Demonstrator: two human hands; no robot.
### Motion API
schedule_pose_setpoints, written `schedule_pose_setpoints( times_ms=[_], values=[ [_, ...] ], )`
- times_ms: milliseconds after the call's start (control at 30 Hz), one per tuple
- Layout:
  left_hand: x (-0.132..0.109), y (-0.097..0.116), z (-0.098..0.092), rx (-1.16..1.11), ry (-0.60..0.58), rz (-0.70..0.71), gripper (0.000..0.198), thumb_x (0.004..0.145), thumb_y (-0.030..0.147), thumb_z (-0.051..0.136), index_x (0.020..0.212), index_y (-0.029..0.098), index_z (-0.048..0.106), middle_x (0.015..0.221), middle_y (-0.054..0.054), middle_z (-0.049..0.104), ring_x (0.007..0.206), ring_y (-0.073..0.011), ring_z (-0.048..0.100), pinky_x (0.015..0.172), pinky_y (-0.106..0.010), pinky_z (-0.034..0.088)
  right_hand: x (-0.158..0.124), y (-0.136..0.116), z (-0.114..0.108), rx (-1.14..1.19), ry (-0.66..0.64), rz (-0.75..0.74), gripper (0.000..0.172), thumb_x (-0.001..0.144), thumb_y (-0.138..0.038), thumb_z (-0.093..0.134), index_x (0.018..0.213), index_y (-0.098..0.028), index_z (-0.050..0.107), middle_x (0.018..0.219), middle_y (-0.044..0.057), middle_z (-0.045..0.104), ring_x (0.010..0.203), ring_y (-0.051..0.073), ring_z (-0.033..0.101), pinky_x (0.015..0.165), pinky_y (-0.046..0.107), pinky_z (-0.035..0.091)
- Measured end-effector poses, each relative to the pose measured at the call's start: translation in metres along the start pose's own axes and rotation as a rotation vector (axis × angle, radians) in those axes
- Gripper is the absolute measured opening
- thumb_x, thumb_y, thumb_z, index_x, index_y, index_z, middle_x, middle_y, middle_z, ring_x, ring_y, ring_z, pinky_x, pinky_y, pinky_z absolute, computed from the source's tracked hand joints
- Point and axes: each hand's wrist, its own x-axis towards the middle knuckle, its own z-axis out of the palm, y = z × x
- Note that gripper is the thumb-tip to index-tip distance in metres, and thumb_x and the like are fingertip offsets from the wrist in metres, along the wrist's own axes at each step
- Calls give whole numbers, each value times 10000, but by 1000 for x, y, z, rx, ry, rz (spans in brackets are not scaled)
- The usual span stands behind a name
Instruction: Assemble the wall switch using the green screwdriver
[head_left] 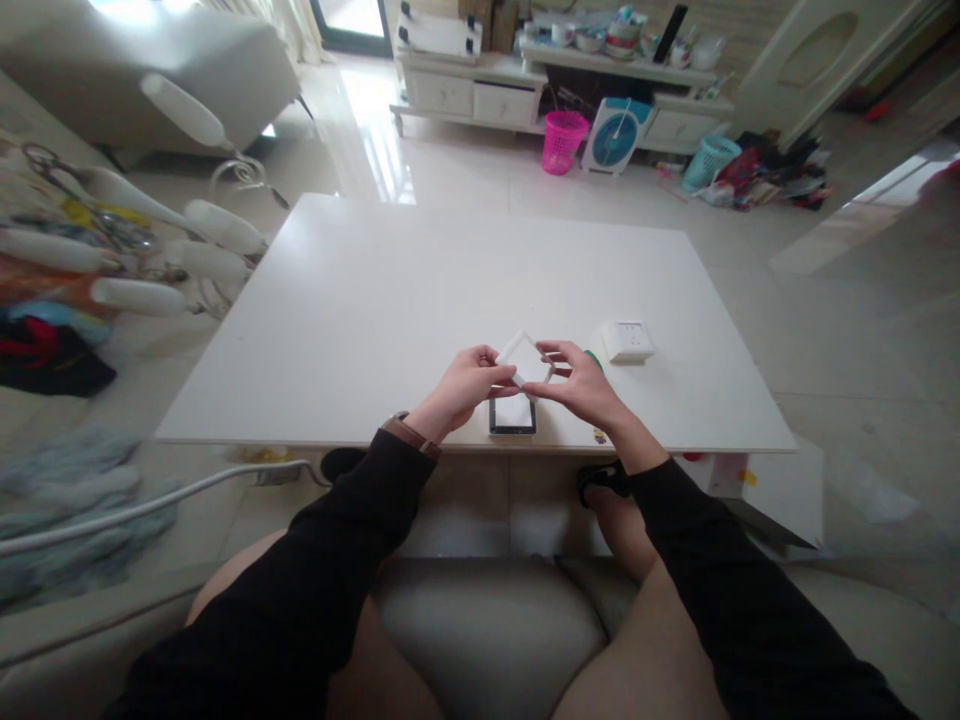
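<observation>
Between my two hands, a thin white square frame (517, 347) is held tilted above the table near its front edge. My left hand (471, 382) pinches the frame's left side, and a brown-strapped watch (411, 434) is on that wrist. On the opposite side, my right hand (574, 382) grips it with thumb and fingers. Below the frame lies a squarish piece with a dark rim and pale middle (513, 415). Part of a green object (594, 360) shows behind my right hand; its kind is hidden. Farther right stands a white wall socket box (628, 341).
The white table (375, 300) spans the middle. At left, a lamp with several white shades (217, 222) reaches near its edge. Beyond are a pink basket (563, 142), a blue fan (618, 137) and a white cabinet (442, 92). A small sticker-like patch (599, 437) is at the front edge.
</observation>
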Motion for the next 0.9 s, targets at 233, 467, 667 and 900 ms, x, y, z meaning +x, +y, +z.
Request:
schedule_pose_setpoints(
  times_ms=[233,467,667,900],
  values=[
    [4,-4,-14,415,-51,-5,287,777,76,754,945,152,534,895,-55,696,804,-179,725,846,-386,619,-4,8,1,-316,-163,-223,746,681,-303,886,1364,-187,610,1275,136,647,1184,306,641,1040,507,552],
    [11,-30,-34,1170,-176,367,1028,589,107,920,1482,165,414,1544,-210,492,1428,-351,527,1187,-458,447,-12,15,10,-585,-404,-325,761,691,-161,822,1407,-184,564,1350,148,596,1277,333,566,1115,506,498],
    [13,-56,-28,1459,-224,359,889,654,156,936,1409,154,466,1448,-175,579,1369,-321,582,1109,-377,489,-16,24,21,-723,-478,-319,772,699,-128,788,1429,-156,539,1399,162,566,1273,347,532,1131,509,476],
    [16,-60,-27,1595,-214,335,628,718,188,890,1235,167,535,1270,-118,643,1176,-267,666,981,-335,532,-15,31,22,-671,-499,-288,771,703,-109,789,1416,-194,508,1361,130,540,1261,308,534,1111,459,492]
  ],
)
